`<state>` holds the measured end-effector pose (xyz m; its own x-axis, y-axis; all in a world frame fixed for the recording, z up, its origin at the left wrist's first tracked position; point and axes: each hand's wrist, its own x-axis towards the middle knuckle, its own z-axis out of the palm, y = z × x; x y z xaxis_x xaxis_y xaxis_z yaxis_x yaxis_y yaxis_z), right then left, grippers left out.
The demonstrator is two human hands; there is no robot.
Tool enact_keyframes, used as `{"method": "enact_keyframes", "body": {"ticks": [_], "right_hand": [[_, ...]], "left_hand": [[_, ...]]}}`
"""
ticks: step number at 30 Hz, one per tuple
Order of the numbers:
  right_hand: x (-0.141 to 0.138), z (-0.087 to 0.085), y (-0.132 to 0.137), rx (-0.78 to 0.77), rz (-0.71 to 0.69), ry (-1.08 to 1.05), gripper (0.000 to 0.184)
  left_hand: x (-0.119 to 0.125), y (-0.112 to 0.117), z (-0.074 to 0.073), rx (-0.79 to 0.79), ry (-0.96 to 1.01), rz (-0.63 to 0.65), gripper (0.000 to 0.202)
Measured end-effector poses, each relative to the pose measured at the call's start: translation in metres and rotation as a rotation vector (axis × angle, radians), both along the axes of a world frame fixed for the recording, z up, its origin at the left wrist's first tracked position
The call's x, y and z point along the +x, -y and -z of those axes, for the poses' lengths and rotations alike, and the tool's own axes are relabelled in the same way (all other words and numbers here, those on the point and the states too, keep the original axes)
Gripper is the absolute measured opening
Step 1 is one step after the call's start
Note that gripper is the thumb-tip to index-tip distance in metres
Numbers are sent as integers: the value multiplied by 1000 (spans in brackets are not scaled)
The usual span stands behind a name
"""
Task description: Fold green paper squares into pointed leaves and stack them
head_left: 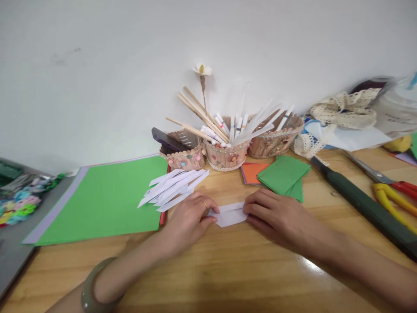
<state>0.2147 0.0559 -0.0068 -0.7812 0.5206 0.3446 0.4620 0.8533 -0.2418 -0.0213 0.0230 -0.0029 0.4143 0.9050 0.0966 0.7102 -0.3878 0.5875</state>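
While left hand (192, 213) pinched folded paper (232, 215) by left end, right hand (270, 211) pinched right end, short of back edge of desk (208, 261). Beyond, strips (176, 188) lay leftward, green slips (282, 174) rightward. Three baskets (228, 159) lined back edge.

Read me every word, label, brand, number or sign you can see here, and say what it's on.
No text can be read in this view.
Clear plastic packaging, far right: faint dark marks, too blurred to read.
Folded white paper: no writing shows.
White pens: no lettering can be made out.
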Motion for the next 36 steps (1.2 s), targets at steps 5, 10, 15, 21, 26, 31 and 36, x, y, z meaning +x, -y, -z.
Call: {"method": "enact_keyframes", "body": {"ticks": [5,10,15,21,26,31,36], "right_hand": [[0,0,-1,-46,6,2,20],[-1,1,-3,-171,-4,-79,17],[-3,-1,-1,-219,29,-91,19],[-7,-6,2,-208,71,-76,20],[-11,-6,0,-145,61,-55,21],[-15,-3,-1,-138,110,-23,20],[-18,-3,1,-123,167,6,18]], "left_hand": [[0,-2,-7,11,5,108,11],[1,0,-6,38,-54,45,16],[2,3,-3,140,-52,38,5],[7,5,-2,146,-54,-34,8],[13,7,0,105,4,-114,12],[16,7,-3,62,53,-156,13],[17,7,-5,45,58,-144,11]]}}
